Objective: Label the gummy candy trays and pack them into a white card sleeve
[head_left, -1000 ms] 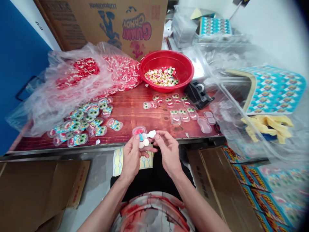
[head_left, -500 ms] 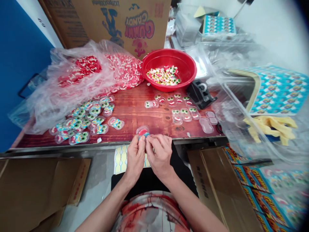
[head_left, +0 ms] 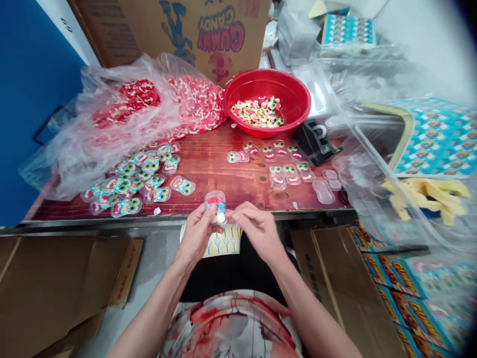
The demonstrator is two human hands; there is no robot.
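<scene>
My left hand (head_left: 197, 232) grips a small clear candy pack (head_left: 215, 197) at the table's front edge, thumb on its face. Red gummy shows at the pack's far end, a blue label around its middle and white below. Just right of the pack, my right hand (head_left: 260, 231) has thumb and forefinger pinched together; what they hold, if anything, is too small to make out. Below my hands, a yellowish sticker sheet (head_left: 223, 242) lies on my lap. A labelled pack (head_left: 183, 185) rests to the left, beside a pile of labelled packs (head_left: 126, 185).
Unlabelled filled packs (head_left: 291, 175) and blank plastic shells (head_left: 323, 192) lie at the right, near a black tape dispenser (head_left: 316, 144). Behind are a red bowl (head_left: 303, 107) of gummies, a plastic bag (head_left: 186, 107) of red-and-white gummies and a cardboard box (head_left: 141, 35). Clear bins with blue sheets (head_left: 436, 136) stand right.
My hands have drawn apart. The right moved right off the pack's middle, while the left turned the pack so its label faces up more plainly. The camera view shifted slightly.
</scene>
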